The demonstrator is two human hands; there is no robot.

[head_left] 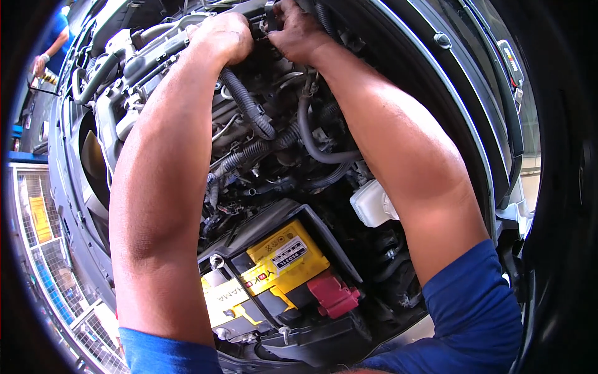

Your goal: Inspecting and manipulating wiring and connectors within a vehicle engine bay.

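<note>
Both my arms reach over an open engine bay to its far side. My left hand (225,38) is closed, knuckles up, beside the engine's metal pipework (159,59); its fingertips are hidden. Close by on the right, my right hand (298,36) curls its fingers at a dark part near the top edge. What either hand grips is too hidden to name. Between my forearms a black corrugated hose (245,100) runs down from near the left hand. A smooth black hose (305,128) bends below my right wrist.
Nearer me sits a yellow-topped car battery (299,249) with a hold-down bar and a red terminal cover (333,294). A white reservoir (372,204) stands beside my right forearm. At far left are a person in blue (53,37) and a wire-mesh rack (56,249).
</note>
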